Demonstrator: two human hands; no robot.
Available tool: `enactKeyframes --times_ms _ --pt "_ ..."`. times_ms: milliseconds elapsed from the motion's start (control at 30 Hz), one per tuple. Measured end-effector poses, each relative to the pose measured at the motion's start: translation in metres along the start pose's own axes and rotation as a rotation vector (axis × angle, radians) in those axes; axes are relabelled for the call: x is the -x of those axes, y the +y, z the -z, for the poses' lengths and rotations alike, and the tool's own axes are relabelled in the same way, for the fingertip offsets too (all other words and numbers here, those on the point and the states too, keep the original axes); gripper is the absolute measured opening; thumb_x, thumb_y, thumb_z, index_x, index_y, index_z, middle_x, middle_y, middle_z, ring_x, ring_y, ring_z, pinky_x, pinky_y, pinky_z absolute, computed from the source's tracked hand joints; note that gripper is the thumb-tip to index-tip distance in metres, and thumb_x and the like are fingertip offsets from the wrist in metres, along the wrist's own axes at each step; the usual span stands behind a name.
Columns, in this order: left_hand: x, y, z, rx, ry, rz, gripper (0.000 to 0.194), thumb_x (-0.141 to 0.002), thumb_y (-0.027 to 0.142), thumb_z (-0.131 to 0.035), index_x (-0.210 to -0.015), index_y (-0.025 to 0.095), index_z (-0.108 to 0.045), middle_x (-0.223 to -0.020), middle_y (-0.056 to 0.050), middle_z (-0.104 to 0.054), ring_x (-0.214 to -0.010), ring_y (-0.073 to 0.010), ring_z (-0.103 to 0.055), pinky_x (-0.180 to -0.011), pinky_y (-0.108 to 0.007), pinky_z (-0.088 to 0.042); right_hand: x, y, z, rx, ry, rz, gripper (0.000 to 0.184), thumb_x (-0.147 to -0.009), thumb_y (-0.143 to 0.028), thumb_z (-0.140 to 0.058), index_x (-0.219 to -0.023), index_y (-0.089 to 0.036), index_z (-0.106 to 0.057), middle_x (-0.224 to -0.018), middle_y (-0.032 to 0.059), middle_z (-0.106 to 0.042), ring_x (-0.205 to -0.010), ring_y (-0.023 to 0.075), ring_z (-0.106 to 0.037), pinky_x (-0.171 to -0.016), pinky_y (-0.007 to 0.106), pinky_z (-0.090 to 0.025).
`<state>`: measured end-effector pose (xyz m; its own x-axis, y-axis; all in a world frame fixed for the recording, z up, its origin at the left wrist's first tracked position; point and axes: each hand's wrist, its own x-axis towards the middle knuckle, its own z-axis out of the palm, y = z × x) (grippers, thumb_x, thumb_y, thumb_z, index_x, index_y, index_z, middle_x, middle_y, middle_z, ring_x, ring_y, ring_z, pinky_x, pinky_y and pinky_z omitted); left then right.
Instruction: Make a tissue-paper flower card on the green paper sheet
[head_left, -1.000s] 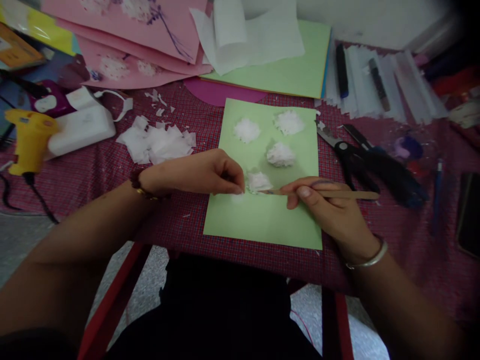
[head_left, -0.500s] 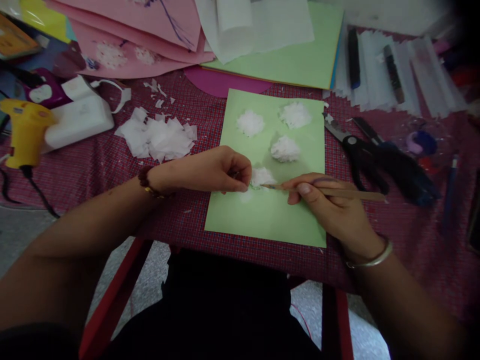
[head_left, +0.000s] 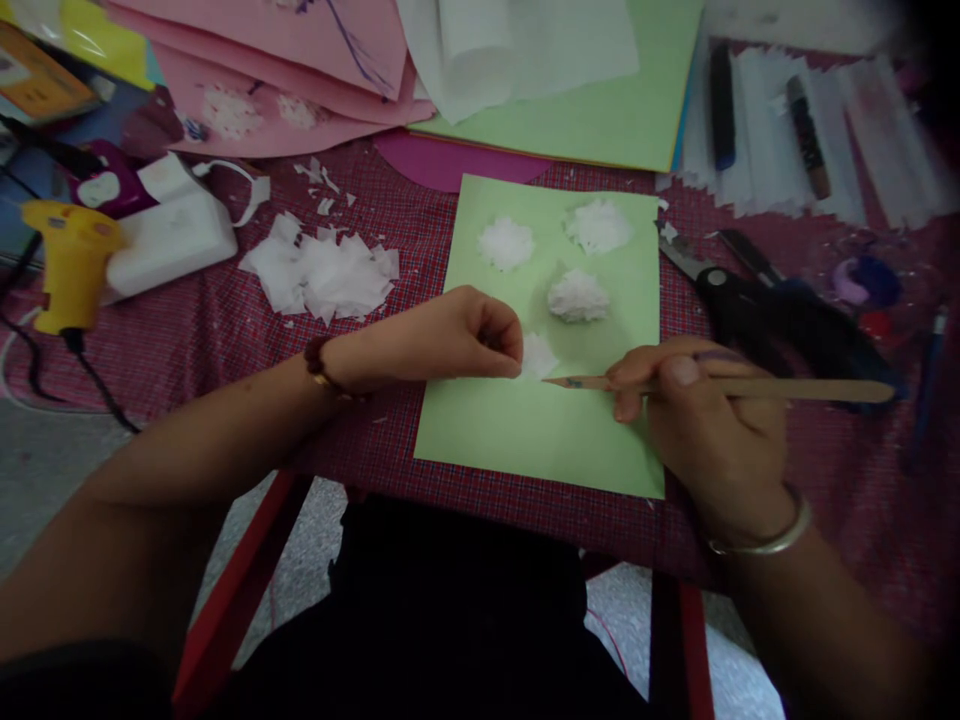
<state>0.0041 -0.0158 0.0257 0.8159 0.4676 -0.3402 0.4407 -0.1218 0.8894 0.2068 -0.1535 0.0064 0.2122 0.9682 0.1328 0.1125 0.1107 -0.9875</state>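
Observation:
My left hand [head_left: 484, 335] is closed in a pinch over the green sheet [head_left: 525, 430]. At its fingertips is a small white piece of paper [head_left: 538, 357], partly hidden by the fingers. My right hand [head_left: 694, 410] grips a flat wooden stick [head_left: 817, 390]. The stick's sharpened, slightly stained tip points left, just below the white piece and apart from it. Three ruffled white paper puffs sit on the green sheet: one upper left [head_left: 506, 243], one upper right [head_left: 600, 227] and one nearer the middle [head_left: 577, 296].
Left of the sheet lies a pile of white paper pieces [head_left: 322, 270]. Farther left are a yellow glue gun [head_left: 71, 260] and a white power strip [head_left: 176, 245]. Scissors [head_left: 716, 285] lie on the right, below pens on white paper strips [head_left: 765, 130]. Pink sheets [head_left: 337, 60] lie behind.
My right hand has moved right and slightly down, drawing the stick's tip away from the white paper piece. My left hand keeps its pinch. The view has shifted slightly.

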Motion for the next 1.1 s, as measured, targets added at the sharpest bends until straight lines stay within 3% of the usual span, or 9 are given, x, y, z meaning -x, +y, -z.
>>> enactKeyframes --times_ms 133,200,367,433,767,1100 --pt "0.008 0.007 0.015 0.111 -0.305 0.030 0.007 -0.068 0.019 -0.071 -0.065 0.016 -0.067 -0.058 0.003 -0.060 -0.051 -0.0061 -0.048 -0.049 -0.018 -0.034 0.000 0.000 -0.001 -0.005 -0.003 -0.015 0.025 -0.095 -0.032 -0.055 -0.082 -0.023 -0.075 -0.066 0.0008 -0.063 -0.061 0.0140 -0.058 -0.067 0.034 -0.048" --pt "0.008 0.006 0.014 0.082 -0.359 0.011 0.005 -0.070 0.018 -0.070 -0.065 0.015 -0.069 -0.057 0.003 -0.059 -0.051 -0.0059 -0.048 -0.049 -0.018 -0.034 -0.001 0.000 0.000 -0.005 -0.013 -0.008 0.025 -0.095 -0.031 -0.055 -0.082 -0.022 -0.074 -0.065 0.0007 -0.063 -0.061 0.0134 -0.058 -0.067 0.033 -0.048" --pt "0.001 0.002 -0.005 -0.024 -0.029 0.019 0.004 -0.072 0.016 -0.066 -0.070 0.013 -0.068 -0.059 0.002 -0.060 -0.052 -0.0061 -0.048 -0.048 -0.018 -0.032 -0.001 -0.001 -0.001 0.044 -0.018 0.015 0.026 -0.097 -0.029 -0.053 -0.082 -0.022 -0.074 -0.067 0.0007 -0.063 -0.061 0.0128 -0.058 -0.063 0.032 -0.046" --pt "-0.002 0.002 -0.011 -0.029 0.037 0.048 0.005 -0.072 0.015 -0.065 -0.069 0.012 -0.068 -0.061 0.001 -0.063 -0.053 -0.0065 -0.050 -0.049 -0.019 -0.034 0.001 -0.002 -0.002 0.078 -0.029 0.038 0.025 -0.097 -0.028 -0.053 -0.083 -0.023 -0.074 -0.067 -0.0002 -0.063 -0.061 0.0122 -0.058 -0.061 0.031 -0.045" --pt "-0.007 0.004 -0.018 -0.044 0.152 0.061 0.006 -0.070 0.010 -0.063 -0.066 0.011 -0.067 -0.056 0.002 -0.060 -0.050 -0.0047 -0.046 -0.047 -0.018 -0.032 0.005 0.000 -0.003 0.318 -0.190 0.137 0.020 -0.097 -0.025 -0.051 -0.091 -0.026 -0.069 -0.073 -0.0001 -0.064 -0.067 0.0137 -0.061 -0.060 0.029 -0.047" --pt "-0.007 0.003 -0.018 0.035 0.183 0.022 0.004 -0.078 0.013 -0.060 -0.074 0.012 -0.061 -0.059 0.004 -0.055 -0.050 -0.0046 -0.043 -0.047 -0.018 -0.028 0.001 -0.001 -0.008 0.546 -0.309 0.412 0.014 -0.092 -0.015 -0.052 -0.094 -0.023 -0.063 -0.078 0.0013 -0.066 -0.071 0.0168 -0.062 -0.065 0.033 -0.048"
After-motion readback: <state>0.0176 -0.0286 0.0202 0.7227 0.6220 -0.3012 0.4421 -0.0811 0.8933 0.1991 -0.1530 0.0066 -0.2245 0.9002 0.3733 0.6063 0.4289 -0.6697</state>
